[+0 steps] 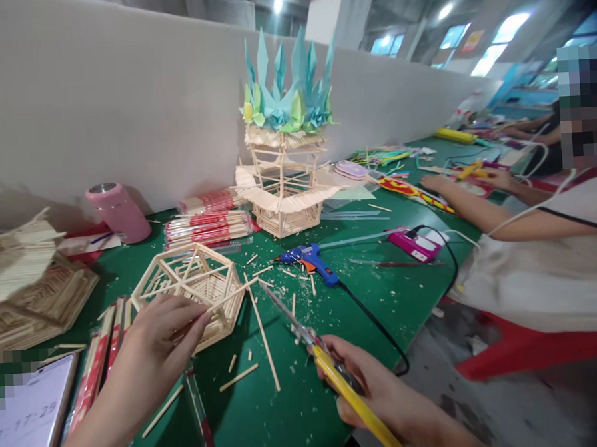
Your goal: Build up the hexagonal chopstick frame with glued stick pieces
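Note:
My left hand [171, 330] is closed, thumb and fingers pinching a thin wooden stick [232, 294] over a hexagonal stick frame [223, 261]. The stick's free end points right, close to the blade tip of yellow-handled shears [331, 368]. These shears are gripped in my right hand [367, 380], their blades pointing up and left. Loose sticks [264, 339] and short cut pieces lie on the green table [308, 410] between my hands. A blue glue gun [310, 259] rests just beyond the blades.
Behind the frame stands a stick tower [284, 184] topped with blue-green folded paper. Packed sticks [203, 228], a pink bottle [118, 213] and a larger stick structure [36, 290] are farther left. A phone [33, 414] lies front left. A co-worker [544, 237] sits at right; the glue-gun cord [374, 323] crosses the table.

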The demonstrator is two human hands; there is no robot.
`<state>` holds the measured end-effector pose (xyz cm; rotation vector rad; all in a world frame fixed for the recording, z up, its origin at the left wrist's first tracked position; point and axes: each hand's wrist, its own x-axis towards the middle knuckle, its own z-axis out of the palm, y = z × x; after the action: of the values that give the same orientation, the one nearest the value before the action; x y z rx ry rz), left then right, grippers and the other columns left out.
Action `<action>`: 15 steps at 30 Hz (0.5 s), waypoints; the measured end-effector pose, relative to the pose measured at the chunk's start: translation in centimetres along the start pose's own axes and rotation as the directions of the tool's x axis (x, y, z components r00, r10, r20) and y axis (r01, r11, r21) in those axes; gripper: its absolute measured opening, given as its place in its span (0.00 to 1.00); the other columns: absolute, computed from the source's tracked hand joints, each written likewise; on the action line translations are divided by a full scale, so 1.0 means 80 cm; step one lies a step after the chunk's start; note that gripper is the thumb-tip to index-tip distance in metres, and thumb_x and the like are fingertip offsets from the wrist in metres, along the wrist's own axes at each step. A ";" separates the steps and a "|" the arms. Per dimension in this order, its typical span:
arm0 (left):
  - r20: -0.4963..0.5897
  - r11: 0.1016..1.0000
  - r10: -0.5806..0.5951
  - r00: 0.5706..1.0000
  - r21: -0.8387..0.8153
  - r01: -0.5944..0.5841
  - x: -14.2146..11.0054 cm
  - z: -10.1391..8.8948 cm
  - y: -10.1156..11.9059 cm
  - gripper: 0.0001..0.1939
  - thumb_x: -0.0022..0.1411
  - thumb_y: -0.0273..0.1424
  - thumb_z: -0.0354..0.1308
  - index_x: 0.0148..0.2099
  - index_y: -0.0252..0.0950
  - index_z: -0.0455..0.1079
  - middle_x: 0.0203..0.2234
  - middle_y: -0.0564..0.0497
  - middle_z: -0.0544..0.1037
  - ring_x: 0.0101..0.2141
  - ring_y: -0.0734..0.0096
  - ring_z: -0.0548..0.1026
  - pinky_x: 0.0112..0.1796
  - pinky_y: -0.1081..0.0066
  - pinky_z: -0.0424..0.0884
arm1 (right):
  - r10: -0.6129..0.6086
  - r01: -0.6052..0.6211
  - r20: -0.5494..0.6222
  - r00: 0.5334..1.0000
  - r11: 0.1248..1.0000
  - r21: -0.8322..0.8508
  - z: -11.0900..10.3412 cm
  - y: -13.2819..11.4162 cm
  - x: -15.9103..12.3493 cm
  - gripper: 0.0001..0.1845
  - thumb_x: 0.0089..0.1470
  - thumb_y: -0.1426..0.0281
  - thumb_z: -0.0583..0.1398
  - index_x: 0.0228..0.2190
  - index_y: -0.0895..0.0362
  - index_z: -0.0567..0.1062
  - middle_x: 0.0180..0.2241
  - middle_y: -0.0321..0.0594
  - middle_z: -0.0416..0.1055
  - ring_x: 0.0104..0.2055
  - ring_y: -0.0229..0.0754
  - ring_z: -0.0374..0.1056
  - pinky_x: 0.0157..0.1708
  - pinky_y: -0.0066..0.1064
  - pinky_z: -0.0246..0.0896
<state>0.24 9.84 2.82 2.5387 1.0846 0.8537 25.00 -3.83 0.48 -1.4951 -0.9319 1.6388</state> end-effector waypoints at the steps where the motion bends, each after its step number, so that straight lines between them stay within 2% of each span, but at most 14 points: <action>1: -0.002 0.999 -0.033 0.999 -0.033 0.033 0.000 0.000 0.000 0.14 0.60 0.38 0.52 0.29 0.39 0.74 0.26 0.50 0.78 0.29 0.68 0.73 0.30 0.72 0.66 | 0.044 -0.044 -0.010 0.999 0.999 0.025 0.006 -0.004 -0.002 0.25 0.33 0.76 0.61 0.39 0.54 0.68 0.30 0.32 0.64 0.32 0.35 0.62 0.25 0.22 0.55; 3: -0.006 0.991 -0.099 0.995 -0.092 0.098 0.001 -0.001 0.001 0.13 0.58 0.39 0.53 0.29 0.40 0.75 0.27 0.51 0.78 0.30 0.68 0.73 0.31 0.72 0.67 | 0.095 -0.095 0.000 0.995 0.993 0.065 0.017 -0.012 -0.006 0.27 0.32 0.76 0.59 0.39 0.54 0.68 0.27 0.28 0.60 0.25 0.31 0.56 0.22 0.21 0.51; 6: -0.036 0.966 -0.200 0.979 -0.176 0.191 0.001 -0.004 0.004 0.11 0.55 0.39 0.56 0.29 0.40 0.75 0.28 0.51 0.79 0.32 0.68 0.74 0.33 0.73 0.68 | 0.086 -0.087 0.031 0.996 0.996 0.028 0.027 -0.024 -0.006 0.24 0.31 0.77 0.56 0.37 0.55 0.68 0.23 0.26 0.55 0.20 0.28 0.48 0.19 0.20 0.47; 9: -0.088 0.926 -0.309 0.947 -0.255 0.278 0.001 -0.010 0.014 0.11 0.53 0.40 0.57 0.29 0.39 0.75 0.28 0.51 0.79 0.31 0.69 0.75 0.32 0.74 0.69 | 0.052 -0.049 0.032 0.998 0.995 -0.086 0.033 -0.027 0.000 0.24 0.33 0.76 0.57 0.38 0.55 0.69 0.25 0.28 0.60 0.20 0.28 0.49 0.18 0.21 0.47; 11: -0.089 0.899 -0.351 0.932 -0.309 0.309 0.002 -0.014 0.026 0.11 0.54 0.40 0.57 0.30 0.39 0.76 0.25 0.52 0.79 0.27 0.70 0.74 0.28 0.76 0.69 | 0.029 -0.024 0.034 0.999 0.991 -0.131 0.035 -0.023 0.005 0.27 0.34 0.74 0.59 0.42 0.54 0.70 0.30 0.32 0.65 0.24 0.31 0.56 0.22 0.22 0.53; 13: -0.068 0.867 -0.377 0.924 -0.378 0.326 0.002 -0.018 0.037 0.12 0.54 0.40 0.56 0.31 0.39 0.75 0.21 0.53 0.78 0.23 0.71 0.74 0.24 0.77 0.69 | -0.012 0.018 0.054 0.998 0.993 -0.113 0.038 -0.018 0.009 0.32 0.35 0.72 0.61 0.47 0.53 0.68 0.35 0.36 0.68 0.32 0.38 0.63 0.29 0.25 0.59; 15: -0.053 0.832 -0.405 0.913 -0.435 0.344 0.003 -0.019 0.046 0.12 0.54 0.40 0.56 0.30 0.37 0.75 0.20 0.53 0.77 0.22 0.71 0.74 0.23 0.76 0.70 | -0.055 0.060 0.068 0.996 0.995 -0.073 0.040 -0.015 0.012 0.34 0.35 0.69 0.63 0.50 0.52 0.67 0.39 0.39 0.68 0.40 0.43 0.65 0.36 0.28 0.61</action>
<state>1.55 7.47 5.73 1.8538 1.2320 1.0344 21.77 -2.57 1.27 -1.4580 -1.0740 1.6361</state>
